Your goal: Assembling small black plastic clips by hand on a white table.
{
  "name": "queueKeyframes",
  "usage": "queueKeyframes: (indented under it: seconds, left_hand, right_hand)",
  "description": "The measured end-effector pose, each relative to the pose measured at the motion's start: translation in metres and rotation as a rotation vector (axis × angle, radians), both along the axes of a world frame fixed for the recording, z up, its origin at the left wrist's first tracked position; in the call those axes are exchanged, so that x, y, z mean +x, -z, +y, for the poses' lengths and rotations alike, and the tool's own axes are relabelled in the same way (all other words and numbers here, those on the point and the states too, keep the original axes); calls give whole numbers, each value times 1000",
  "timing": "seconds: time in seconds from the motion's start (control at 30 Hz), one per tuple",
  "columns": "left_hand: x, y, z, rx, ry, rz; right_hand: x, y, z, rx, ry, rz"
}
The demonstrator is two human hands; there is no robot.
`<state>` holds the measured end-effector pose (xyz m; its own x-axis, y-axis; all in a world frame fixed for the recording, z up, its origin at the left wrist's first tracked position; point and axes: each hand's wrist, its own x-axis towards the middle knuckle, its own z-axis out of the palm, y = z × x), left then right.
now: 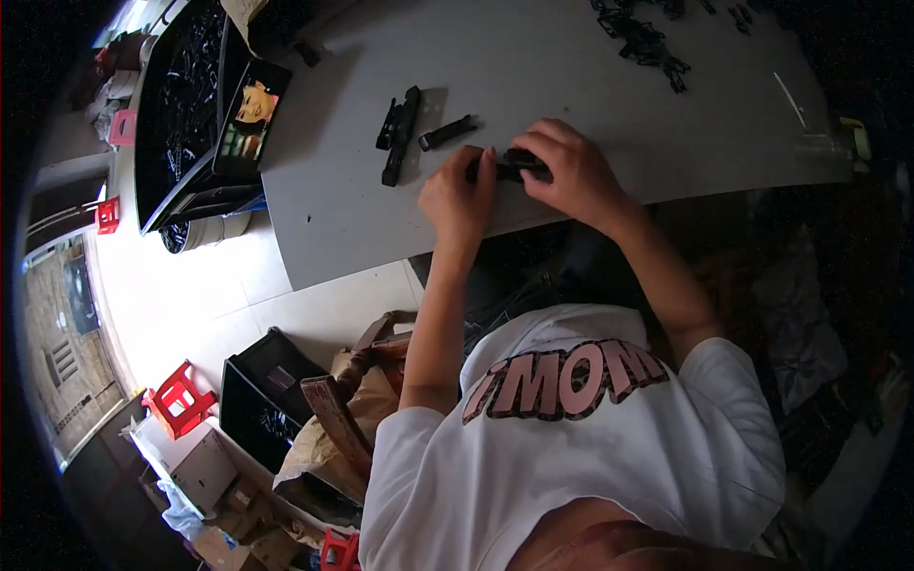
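Note:
Near the front edge of the grey table (333,205), both hands hold a dark elongated part (509,173) between them. My left hand (460,197) has its fingers closed around the part's left end, thumb up. My right hand (571,178) pinches the right end, where a black piece shows under the fingers. Most of the part is covered by my fingers, so its exact kind cannot be made out. Just beyond my left hand lies a short black piece (447,132). Left of that are a long black bar (402,138) and a smaller black clip-like piece (387,125) against it.
A heap of small black parts (643,43) lies at the table's far right. On the left edge stands a lit screen (249,119), beside a large black bin (181,105) of black pieces. A wooden chair (338,419), black crate (267,371) and red stool (179,400) are below left.

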<state>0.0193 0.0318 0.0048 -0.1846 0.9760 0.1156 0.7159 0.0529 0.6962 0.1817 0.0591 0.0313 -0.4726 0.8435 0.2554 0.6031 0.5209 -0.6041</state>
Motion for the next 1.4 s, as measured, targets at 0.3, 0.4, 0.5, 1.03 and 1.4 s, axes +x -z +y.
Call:
queueKeyframes:
  seconds: [0.3,0.4,0.5,1.03,1.4]
  left_hand:
    - [11,5,-1,108,-148,9]
    - [11,2,-2,44,-207,-48]
    - [11,2,-3,16,-201,-50]
    - [-3,5,-12,65,217,-225]
    - [-17,13,-14,-31,359,-529]
  right_hand:
    - [-7,-5,-10,-23,9,-55]
    - [-7,-5,-12,-17,4,-38]
    - [-9,-5,-13,-51,14,-54]
    - [3,-10,-17,-80,-99,-51]
    - [-4,-6,-23,69,-126,-83]
